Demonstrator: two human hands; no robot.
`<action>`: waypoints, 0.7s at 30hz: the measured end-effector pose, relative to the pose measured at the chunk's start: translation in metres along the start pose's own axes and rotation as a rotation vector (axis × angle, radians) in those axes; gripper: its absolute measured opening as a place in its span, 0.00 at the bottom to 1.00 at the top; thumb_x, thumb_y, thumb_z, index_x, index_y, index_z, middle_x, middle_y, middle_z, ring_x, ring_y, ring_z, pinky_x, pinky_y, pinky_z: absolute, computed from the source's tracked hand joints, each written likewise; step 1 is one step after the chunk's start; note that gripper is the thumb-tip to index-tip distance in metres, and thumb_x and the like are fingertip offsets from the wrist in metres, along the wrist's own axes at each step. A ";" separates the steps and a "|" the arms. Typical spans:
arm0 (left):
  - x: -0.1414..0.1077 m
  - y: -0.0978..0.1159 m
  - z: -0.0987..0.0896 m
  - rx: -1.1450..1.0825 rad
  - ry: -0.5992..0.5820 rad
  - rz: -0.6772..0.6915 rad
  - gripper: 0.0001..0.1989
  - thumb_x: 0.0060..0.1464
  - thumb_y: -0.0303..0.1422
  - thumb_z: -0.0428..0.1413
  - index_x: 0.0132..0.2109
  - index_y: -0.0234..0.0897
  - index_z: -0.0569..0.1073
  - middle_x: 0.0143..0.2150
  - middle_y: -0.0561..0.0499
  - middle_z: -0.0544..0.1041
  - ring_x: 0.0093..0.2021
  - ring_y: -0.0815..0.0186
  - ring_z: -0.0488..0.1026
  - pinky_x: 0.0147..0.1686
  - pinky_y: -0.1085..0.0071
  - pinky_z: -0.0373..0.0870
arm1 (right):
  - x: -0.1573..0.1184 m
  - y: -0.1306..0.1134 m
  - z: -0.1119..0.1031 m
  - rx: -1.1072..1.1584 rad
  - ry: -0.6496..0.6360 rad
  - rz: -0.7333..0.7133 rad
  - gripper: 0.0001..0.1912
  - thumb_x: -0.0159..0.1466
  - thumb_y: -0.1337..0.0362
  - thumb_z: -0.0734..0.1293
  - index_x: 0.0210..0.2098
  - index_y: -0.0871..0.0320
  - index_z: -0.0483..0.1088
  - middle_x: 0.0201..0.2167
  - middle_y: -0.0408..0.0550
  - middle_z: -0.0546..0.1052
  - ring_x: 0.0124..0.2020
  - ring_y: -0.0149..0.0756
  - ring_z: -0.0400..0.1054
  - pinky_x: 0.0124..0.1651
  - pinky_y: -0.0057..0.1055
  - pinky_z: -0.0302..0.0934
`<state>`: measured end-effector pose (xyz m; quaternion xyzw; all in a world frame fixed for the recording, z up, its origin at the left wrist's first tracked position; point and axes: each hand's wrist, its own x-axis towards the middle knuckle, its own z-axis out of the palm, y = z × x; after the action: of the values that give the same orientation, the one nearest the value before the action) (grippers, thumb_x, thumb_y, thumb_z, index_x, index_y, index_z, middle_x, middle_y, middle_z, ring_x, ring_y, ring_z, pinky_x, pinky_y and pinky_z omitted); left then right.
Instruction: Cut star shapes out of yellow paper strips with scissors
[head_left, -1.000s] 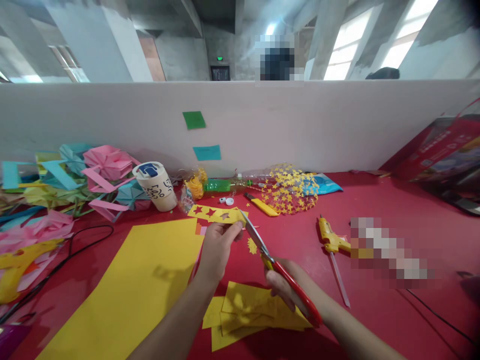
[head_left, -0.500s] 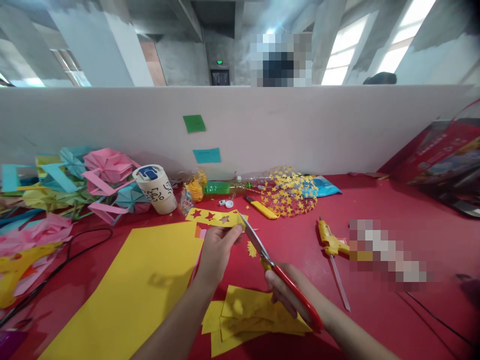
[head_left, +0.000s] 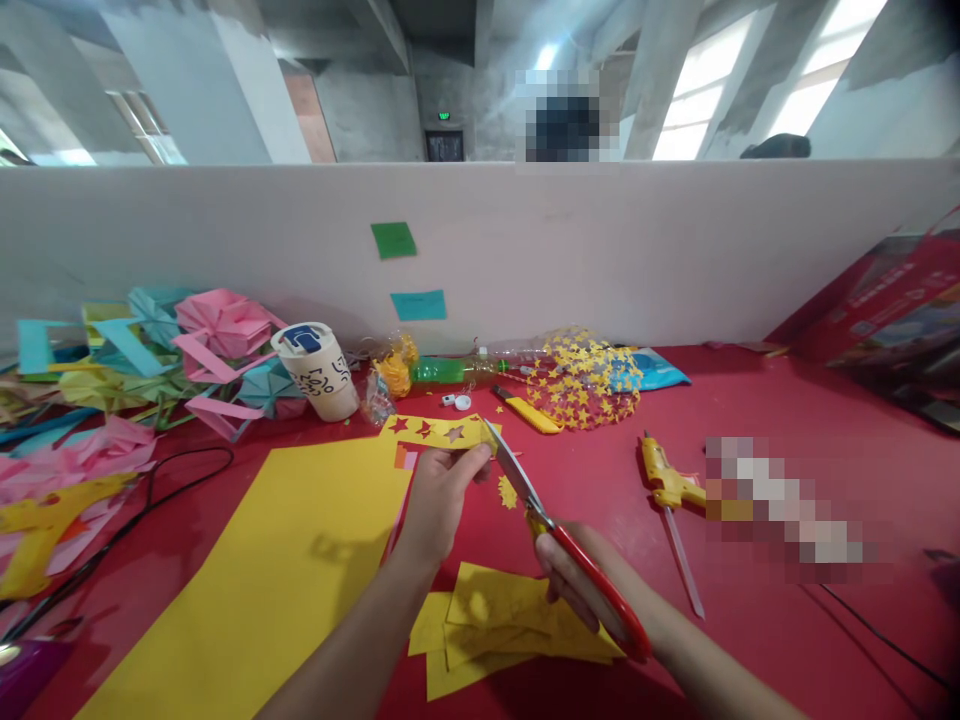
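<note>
My left hand [head_left: 444, 495] pinches the lower right part of a yellow paper strip [head_left: 442, 432] with star-shaped holes. My right hand [head_left: 574, 575] is wrapped round the red handles of a pair of scissors [head_left: 600, 585]. The blades point up and left, and their tips meet the strip's right end near my left thumb. Below the blades a small yellow star-like paper piece [head_left: 508, 492] lies on the red table. Several yellow paper pieces [head_left: 495, 615] are stacked under my right hand.
A large yellow sheet [head_left: 277, 560] lies at left, behind it a cup [head_left: 319, 375] and folded paper shapes [head_left: 225, 325]. Further back are a green bottle [head_left: 442, 370], a yellow cutter [head_left: 531, 411] and star-covered clear wrap [head_left: 581, 385]. A yellow glue gun [head_left: 667, 480] is at right.
The view has shifted slightly, so the scene sits a little further right and higher. Both hands keep their grips, with the blade tips still at the strip's right end.
</note>
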<state>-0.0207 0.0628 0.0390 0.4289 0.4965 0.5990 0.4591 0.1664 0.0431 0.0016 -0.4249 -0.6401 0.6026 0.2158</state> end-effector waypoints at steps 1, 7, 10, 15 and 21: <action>0.000 -0.001 0.000 -0.012 -0.005 -0.002 0.13 0.52 0.35 0.58 0.23 0.35 0.71 0.23 0.54 0.69 0.29 0.69 0.64 0.32 0.73 0.61 | 0.000 0.000 0.000 0.000 0.006 0.001 0.29 0.60 0.35 0.55 0.25 0.55 0.57 0.09 0.32 0.57 0.13 0.25 0.53 0.24 0.27 0.58; 0.002 -0.001 -0.001 -0.029 -0.010 0.005 0.15 0.52 0.34 0.58 0.21 0.35 0.70 0.21 0.54 0.68 0.28 0.70 0.64 0.33 0.73 0.60 | -0.001 -0.001 -0.002 -0.030 -0.009 -0.040 0.26 0.64 0.40 0.55 0.25 0.55 0.56 0.09 0.32 0.58 0.13 0.25 0.52 0.26 0.28 0.62; 0.002 -0.001 -0.001 -0.032 -0.016 0.011 0.14 0.52 0.34 0.58 0.21 0.35 0.70 0.21 0.54 0.69 0.27 0.70 0.64 0.32 0.74 0.60 | -0.002 -0.002 -0.003 -0.054 -0.007 -0.058 0.26 0.65 0.40 0.54 0.24 0.55 0.55 0.09 0.33 0.58 0.12 0.25 0.53 0.27 0.28 0.62; 0.002 -0.001 -0.001 -0.051 -0.016 0.003 0.13 0.52 0.34 0.58 0.22 0.34 0.71 0.22 0.54 0.69 0.27 0.70 0.64 0.32 0.74 0.61 | 0.000 0.002 -0.002 -0.089 0.019 -0.027 0.26 0.65 0.40 0.55 0.23 0.55 0.56 0.12 0.35 0.60 0.14 0.26 0.56 0.24 0.26 0.60; 0.002 -0.003 -0.001 -0.066 -0.028 0.002 0.11 0.52 0.33 0.58 0.24 0.34 0.73 0.23 0.54 0.70 0.28 0.70 0.65 0.32 0.74 0.62 | 0.003 0.008 -0.002 -0.070 0.031 -0.007 0.25 0.64 0.41 0.57 0.24 0.56 0.56 0.13 0.36 0.60 0.16 0.28 0.59 0.25 0.26 0.59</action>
<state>-0.0217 0.0652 0.0357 0.4222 0.4697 0.6096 0.4792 0.1686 0.0460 -0.0061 -0.4391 -0.6588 0.5726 0.2130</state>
